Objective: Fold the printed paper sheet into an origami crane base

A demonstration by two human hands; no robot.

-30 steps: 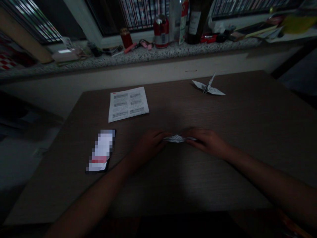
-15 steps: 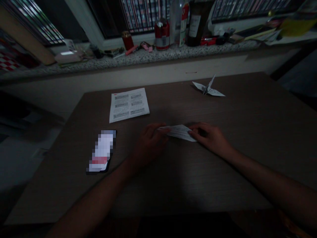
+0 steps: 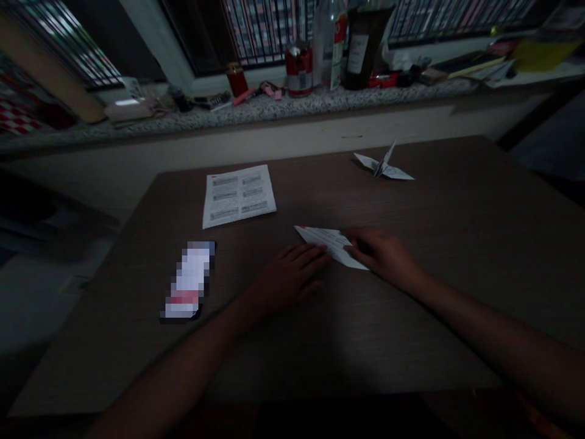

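A folded sheet of printed paper, pointed at its left and lower right ends, lies on the table between my hands. My left hand rests flat at its lower left edge, fingers stretched out and their tips on the paper. At the right side my right hand pinches the paper between thumb and fingers; part of the paper is hidden there. Farther back to the right stands a folded paper crane with its wings spread.
A printed sheet lies at the back left of the brown table. In front of it is a phone with its screen lit. Behind, the stone windowsill carries a red can, a dark tube and several small items.
My left hand has let go of the paper's left tip and moved slightly right and nearer, its fingers now flat. The paper has turned a little and lies lower; my right hand still grips it.
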